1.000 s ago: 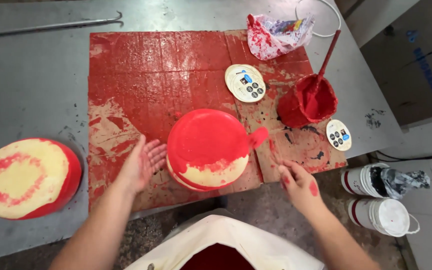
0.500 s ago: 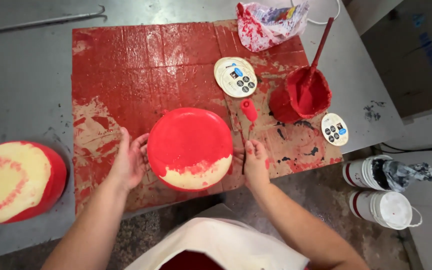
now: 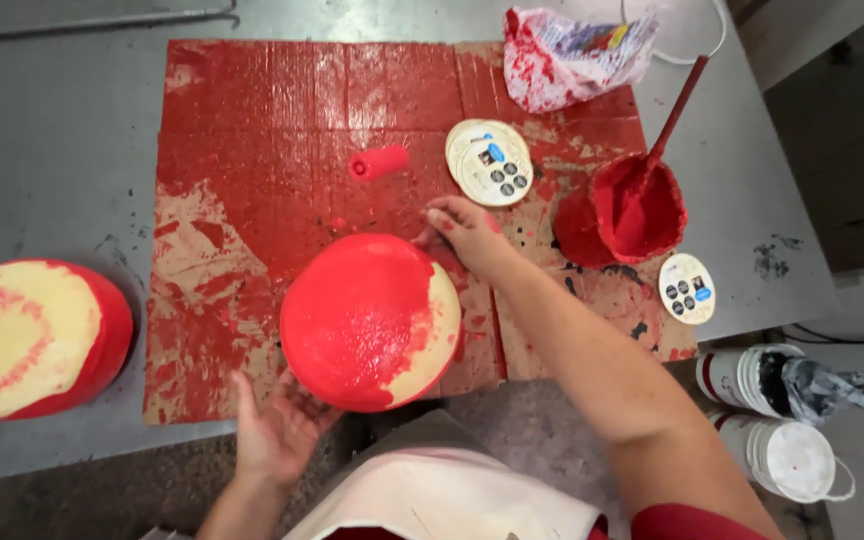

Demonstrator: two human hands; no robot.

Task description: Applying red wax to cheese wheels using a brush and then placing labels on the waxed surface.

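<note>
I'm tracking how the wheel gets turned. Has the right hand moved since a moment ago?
Yes. The right hand went from the red wheel's near right edge to its far edge, toward the round labels.

The near round wheel is glossy red with a cream patch at right; the left wheel is cream with red smears; the cardboard is red over brown

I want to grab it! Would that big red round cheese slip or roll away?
Probably slippery: the round cheese looks glossy with wet red coating. Both hands touch its edges, so it seems heavy. Lying flat, it shouldn't roll.
</note>
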